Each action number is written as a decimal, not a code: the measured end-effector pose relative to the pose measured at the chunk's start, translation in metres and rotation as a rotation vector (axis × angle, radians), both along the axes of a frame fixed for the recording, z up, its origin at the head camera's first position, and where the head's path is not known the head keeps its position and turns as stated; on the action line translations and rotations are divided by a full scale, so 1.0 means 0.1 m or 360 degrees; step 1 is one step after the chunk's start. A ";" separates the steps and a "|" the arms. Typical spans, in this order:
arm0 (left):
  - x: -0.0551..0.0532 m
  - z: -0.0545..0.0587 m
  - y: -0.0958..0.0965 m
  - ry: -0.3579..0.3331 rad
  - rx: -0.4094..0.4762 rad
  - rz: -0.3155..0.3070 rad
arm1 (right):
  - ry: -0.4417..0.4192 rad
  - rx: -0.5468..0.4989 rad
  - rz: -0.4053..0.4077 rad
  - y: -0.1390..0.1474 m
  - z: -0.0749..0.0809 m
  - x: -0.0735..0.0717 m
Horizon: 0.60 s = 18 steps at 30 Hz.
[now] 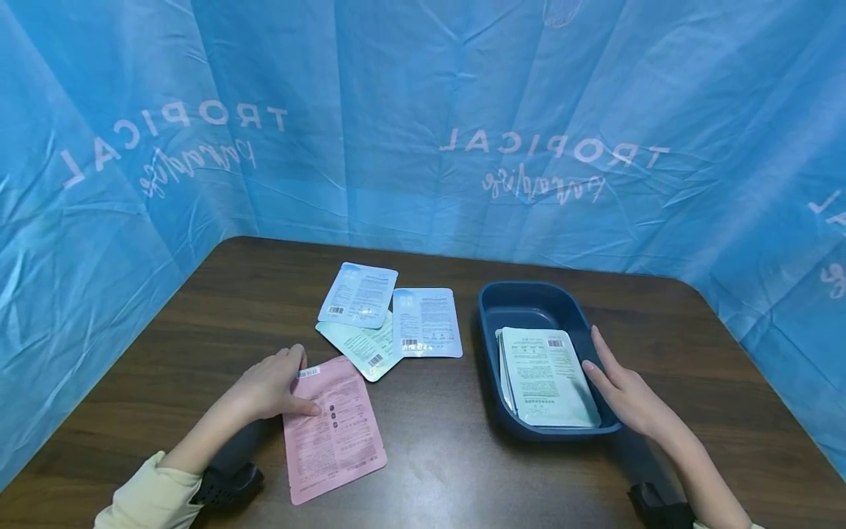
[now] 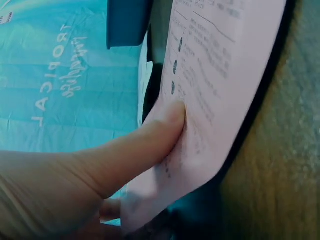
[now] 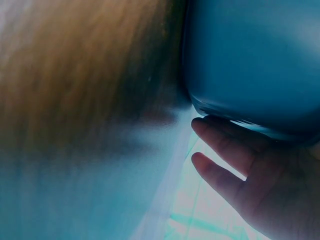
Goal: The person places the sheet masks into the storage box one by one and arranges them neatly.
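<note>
"What are the fingers doing?"

"At the lower left of the head view, the left hand pinches a pink packet, its thumb pressed on the printed face near the left edge."

"And the other one?"

"The right hand, lower right of the frame, has its fingers extended and spread apart beside the right wall of a dark blue bin. The right wrist view is dim, so I can't tell how firmly they touch it."

"Anything inside the bin?"

"A stack of pale green packets, lying toward the end nearest the bottom of the frame."

"What's close to the pink one?"

"Just above it, near the centre, a mint packet lies partly under a light blue packet at its upper left. A second blue packet overlaps its right side."

"Farther out?"

"A brown wooden table under everything, and a blue curtain with mirrored white lettering across the top."
</note>
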<state>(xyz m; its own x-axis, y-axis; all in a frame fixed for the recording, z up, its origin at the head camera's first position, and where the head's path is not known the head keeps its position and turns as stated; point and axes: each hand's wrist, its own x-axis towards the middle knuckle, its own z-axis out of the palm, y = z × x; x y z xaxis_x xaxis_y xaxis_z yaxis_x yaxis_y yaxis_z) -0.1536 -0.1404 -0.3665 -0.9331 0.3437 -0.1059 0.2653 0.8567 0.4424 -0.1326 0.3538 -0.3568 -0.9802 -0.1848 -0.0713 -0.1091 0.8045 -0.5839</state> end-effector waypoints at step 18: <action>0.04 0.20 -0.25 -0.0080 0.0946 0.0357 | 0.0006 0.0002 -0.0004 0.01 0.00 0.00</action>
